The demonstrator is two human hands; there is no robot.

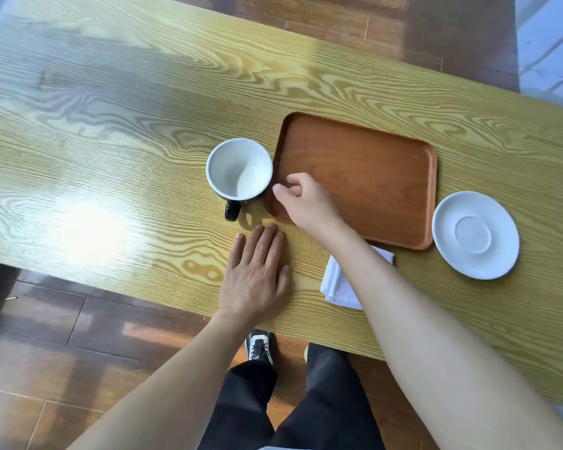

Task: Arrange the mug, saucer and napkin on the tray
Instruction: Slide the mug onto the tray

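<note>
Tray (364, 177): brown, rectangular, nothing on it as I see it; it lies flat on the bench (111, 141), right of centre.
Mug (239, 170): white inside, dark outside, upright on the bench just beside the tray's left edge, handle pointing toward me.
Saucer (475, 235): white, on the bench off the tray's right near corner, very close to it; I cannot tell whether they touch.
Napkin (338, 284): white, folded, on the bench by the tray's near edge, partly hidden under my right forearm.
Right hand (306, 203): over the tray's left near corner, fingers loosely curled, thumb and forefinger tips near the mug's rim; I see nothing gripped.
Left hand (255, 277): flat on the bench, palm down, fingers spread open, just below the mug's handle, holding nothing.
</note>
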